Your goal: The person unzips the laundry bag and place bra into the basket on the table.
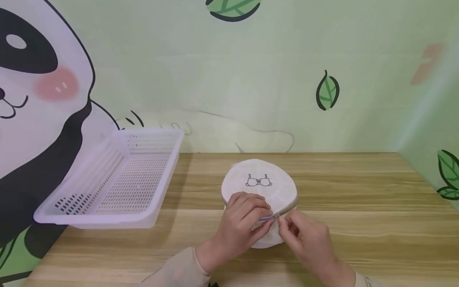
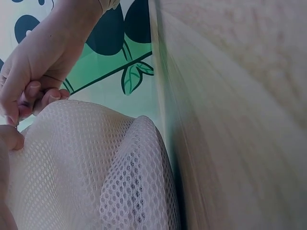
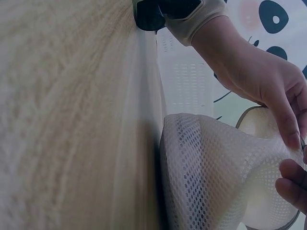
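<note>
A white mesh laundry bag [image 1: 234,181], with a round top and a small bra drawing on it, stands on the table. Along the edge of the top runs a grey zipper [image 1: 289,207]. My left hand [image 1: 241,224] lies over the front left of the top, gripping the bag's edge beside the zipper between thumb and fingers. At the front, my right hand [image 1: 311,242] pinches what looks like the small zipper pull, mostly covered by the fingertips. In the right wrist view, the mesh side [image 3: 211,163] is creased. The bag's inside is hard to make out.
A white perforated plastic basket [image 1: 159,195] sits on the left of the wooden table [image 1: 358,239]. Behind stands a green wall [image 1: 287,71] printed with a panda and leaves, and another printed wall rises on the right.
</note>
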{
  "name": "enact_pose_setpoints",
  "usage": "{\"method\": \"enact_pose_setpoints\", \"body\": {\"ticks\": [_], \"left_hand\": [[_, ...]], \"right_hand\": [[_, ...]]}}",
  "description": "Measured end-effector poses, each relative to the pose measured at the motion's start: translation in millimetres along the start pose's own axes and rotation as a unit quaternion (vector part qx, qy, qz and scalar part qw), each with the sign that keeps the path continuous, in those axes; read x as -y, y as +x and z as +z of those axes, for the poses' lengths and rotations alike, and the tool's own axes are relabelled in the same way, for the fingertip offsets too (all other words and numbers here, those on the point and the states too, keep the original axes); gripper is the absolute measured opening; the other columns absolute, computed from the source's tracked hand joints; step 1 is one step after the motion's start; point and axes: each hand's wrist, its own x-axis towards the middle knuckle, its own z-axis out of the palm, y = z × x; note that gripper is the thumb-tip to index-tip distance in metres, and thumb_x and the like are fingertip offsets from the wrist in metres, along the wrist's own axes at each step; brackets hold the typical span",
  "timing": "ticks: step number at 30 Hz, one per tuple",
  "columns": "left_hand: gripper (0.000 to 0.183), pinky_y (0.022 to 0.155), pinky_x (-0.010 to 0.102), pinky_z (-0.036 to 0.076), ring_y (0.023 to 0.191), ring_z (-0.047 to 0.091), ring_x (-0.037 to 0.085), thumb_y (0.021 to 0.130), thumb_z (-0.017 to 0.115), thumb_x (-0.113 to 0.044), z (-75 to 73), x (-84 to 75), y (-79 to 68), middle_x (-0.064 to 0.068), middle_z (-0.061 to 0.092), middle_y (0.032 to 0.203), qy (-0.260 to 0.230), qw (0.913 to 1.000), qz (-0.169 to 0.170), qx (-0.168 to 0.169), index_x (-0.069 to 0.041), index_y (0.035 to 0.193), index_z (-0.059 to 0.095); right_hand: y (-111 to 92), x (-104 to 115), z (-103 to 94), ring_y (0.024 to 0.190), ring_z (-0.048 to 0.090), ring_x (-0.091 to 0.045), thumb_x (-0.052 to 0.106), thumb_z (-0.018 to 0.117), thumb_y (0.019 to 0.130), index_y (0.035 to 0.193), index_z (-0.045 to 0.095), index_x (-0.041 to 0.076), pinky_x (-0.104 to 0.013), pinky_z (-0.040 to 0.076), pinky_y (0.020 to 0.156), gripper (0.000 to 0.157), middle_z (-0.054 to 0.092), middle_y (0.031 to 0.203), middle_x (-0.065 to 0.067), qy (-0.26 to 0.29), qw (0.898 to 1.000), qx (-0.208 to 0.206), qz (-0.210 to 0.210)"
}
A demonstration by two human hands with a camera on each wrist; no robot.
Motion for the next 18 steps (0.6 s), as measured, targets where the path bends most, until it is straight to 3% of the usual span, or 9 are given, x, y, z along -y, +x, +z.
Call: {"method": "enact_pose_setpoints", "body": {"ticks": [6, 18], "left_hand": [[0.010, 0.086, 0.030, 0.047, 0.091, 0.064, 0.016, 0.078, 0.073, -0.014, 1.1, 1.2, -0.4, -0.001, 0.067, 0.087, 0.004, 0.9999, 0.002, -0.009, -0.011, 0.084, 0.065], [0.010, 0.085, 0.031, 0.047, 0.089, 0.063, 0.016, 0.078, 0.072, -0.013, 1.0, 3.9, -2.2, -0.001, 0.066, 0.087, -0.005, 0.9999, 0.006, -0.013, -0.011, 0.084, 0.065]], "right_hand": [[-2, -6, 0.4, 0.047, 0.039, 0.003, 0.030, 0.043, 0.099, 0.066, 0.051, 0.012, -0.007, 0.031, 0.042, 0.039, 0.047, 0.052, 0.010, -0.016, 1.000, -0.008, 0.025], [-3, -12, -0.3, 0.049, 0.038, 0.005, 0.016, 0.054, 0.088, 0.065, 0.051, 0.013, -0.007, 0.030, 0.042, 0.023, 0.047, 0.053, 0.010, -0.013, 0.999, -0.008, 0.042]]}}
